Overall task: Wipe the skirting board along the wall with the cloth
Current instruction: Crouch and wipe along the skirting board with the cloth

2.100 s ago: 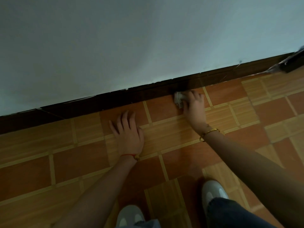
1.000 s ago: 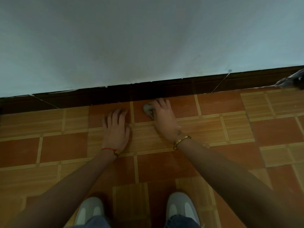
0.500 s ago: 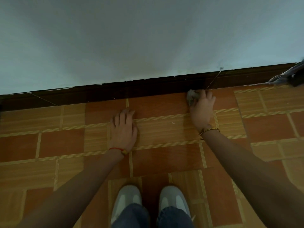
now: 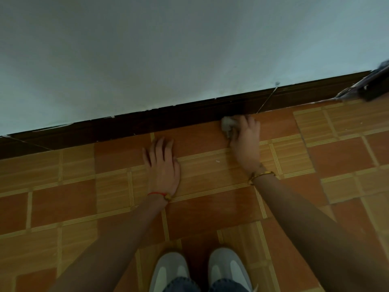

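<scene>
The cloth (image 4: 228, 122), a small pale wad, sits at the foot of the dark skirting board (image 4: 189, 114), where board meets floor (image 4: 63, 203). The right hand (image 4: 245, 142) grips it, fingers curled over it. The left hand (image 4: 163, 167) lies flat on the tiles, fingers straight, holding nothing, well apart from the cloth.

My left hand (image 4: 163, 168) lies flat, fingers straight, arm stretched forward. My right hand (image 4: 245, 142) reaches further ahead, its fingers curled around a small crumpled grey cloth (image 4: 227, 123).
</scene>
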Motion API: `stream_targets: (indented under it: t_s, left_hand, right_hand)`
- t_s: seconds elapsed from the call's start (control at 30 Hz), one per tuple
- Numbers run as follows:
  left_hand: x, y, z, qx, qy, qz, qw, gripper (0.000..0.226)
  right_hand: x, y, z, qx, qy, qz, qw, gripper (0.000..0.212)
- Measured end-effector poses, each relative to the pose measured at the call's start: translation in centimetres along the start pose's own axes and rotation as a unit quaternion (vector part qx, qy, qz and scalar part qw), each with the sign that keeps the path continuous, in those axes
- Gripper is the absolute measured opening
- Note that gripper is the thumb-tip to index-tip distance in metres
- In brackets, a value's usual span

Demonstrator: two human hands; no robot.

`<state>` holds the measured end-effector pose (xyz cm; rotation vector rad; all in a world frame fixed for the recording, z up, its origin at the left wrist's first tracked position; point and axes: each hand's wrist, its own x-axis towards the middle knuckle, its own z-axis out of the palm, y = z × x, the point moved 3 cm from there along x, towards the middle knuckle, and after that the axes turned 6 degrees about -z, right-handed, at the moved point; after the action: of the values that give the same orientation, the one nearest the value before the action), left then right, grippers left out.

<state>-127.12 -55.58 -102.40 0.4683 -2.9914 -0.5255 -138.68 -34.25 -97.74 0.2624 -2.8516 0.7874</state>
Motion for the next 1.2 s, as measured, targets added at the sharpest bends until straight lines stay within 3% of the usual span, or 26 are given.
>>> stream_targets:
  t_s: [0.2, 0.53, 0.6, 0.67, 0.77, 0.83, 0.93, 1.1, 1.2]
  left_hand:
    - [-0.2, 0.1, -0.1, -0.008, 0.012, -0.001, 1.000, 0.053]
    - [-0.1, 0.1, -0.3, -0.006, 0.030, 0.008, 1.000, 0.053]
    - [-0.1, 0.1, -0.3, -0.008, 0.030, 0.012, 0.999, 0.053]
    - [-0.2, 0.1, -0.3, -0.008, 0.033, 0.014, 0.999, 0.053]
    - [-0.2, 0.1, -0.3, -0.008, 0.037, 0.011, 0.999, 0.052]
    - [-0.2, 0.2, -0.3, -0.008, 0.038, 0.011, 0.999, 0.052]
    - [-0.2, 0.2, -0.3, -0.006, 0.040, 0.012, 0.999, 0.052]
    - [-0.2, 0.0, -0.2, -0.002, 0.044, 0.017, 0.999, 0.052]
    - [-0.2, -0.1, -0.3, -0.006, 0.045, 0.020, 0.999, 0.052]
  right_hand:
    - [0.5, 1.0, -0.3, 0.006, 0.069, 0.132, 0.989, 0.040]
    - [-2.1, -7.5, 4.2, 0.031, -0.075, -0.120, 0.989, 0.039]
    - [-2.1, -7.2, 3.7, 0.055, -0.044, -0.094, 0.993, 0.035]
    - [-1.7, -5.8, 2.1, 0.106, 0.039, 0.029, 0.993, 0.031]
    - [-0.3, -4.0, -0.6, 0.177, 0.195, 0.171, 0.949, 0.029]
    - [0.8, -4.2, -1.4, 0.206, 0.239, 0.169, 0.934, 0.028]
    - [1.0, -6.5, -0.6, 0.248, 0.207, 0.154, 0.934, 0.032]
    - [-0.1, -11.2, 1.3, 0.256, 0.151, 0.009, 0.955, 0.032]
    - [0.1, -10.5, 0.8, 0.257, 0.175, 0.028, 0.950, 0.032]
